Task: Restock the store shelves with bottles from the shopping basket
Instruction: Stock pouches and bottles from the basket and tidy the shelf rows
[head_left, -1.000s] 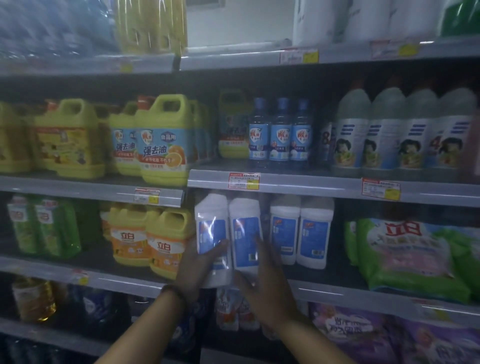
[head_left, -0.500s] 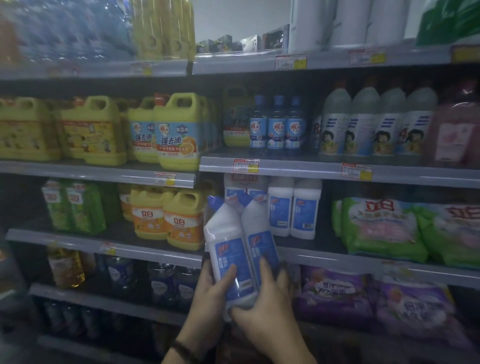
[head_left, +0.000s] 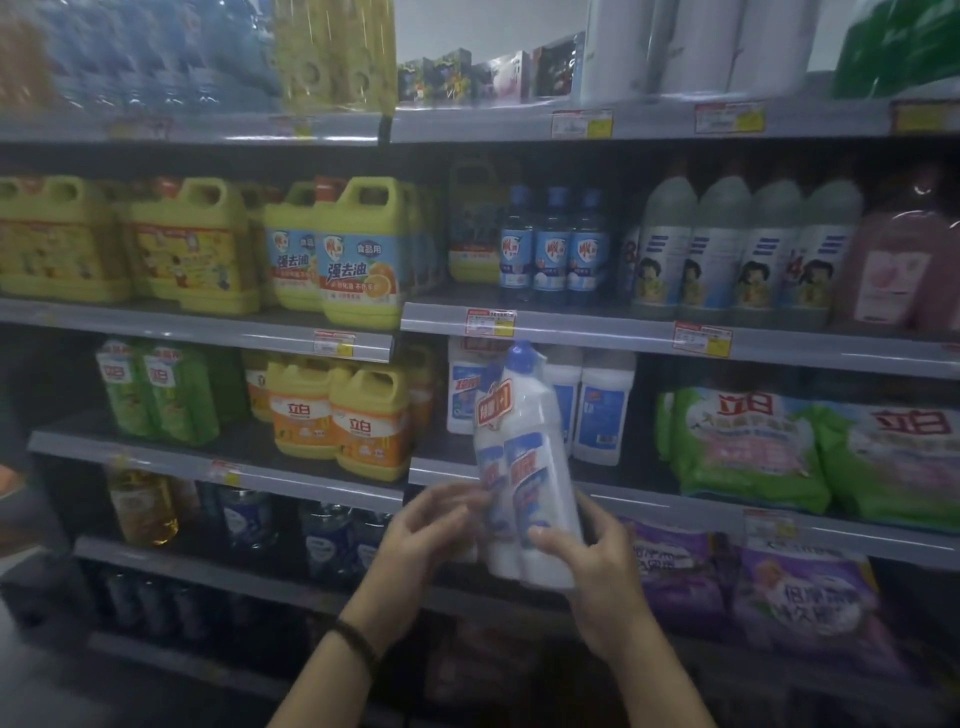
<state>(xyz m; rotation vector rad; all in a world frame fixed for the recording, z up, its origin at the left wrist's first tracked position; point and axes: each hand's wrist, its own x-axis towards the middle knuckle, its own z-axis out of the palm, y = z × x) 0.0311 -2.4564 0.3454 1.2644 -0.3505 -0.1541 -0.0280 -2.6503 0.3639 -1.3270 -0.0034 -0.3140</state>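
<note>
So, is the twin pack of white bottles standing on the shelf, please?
No, the right hand holds the twin pack in front of the shelf.

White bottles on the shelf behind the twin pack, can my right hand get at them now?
Probably not: the right hand grips the twin pack, which blocks those white bottles.

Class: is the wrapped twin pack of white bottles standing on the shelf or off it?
Off it. The twin pack is tilted, held before the shelf edge; the right hand grips its base.
</note>
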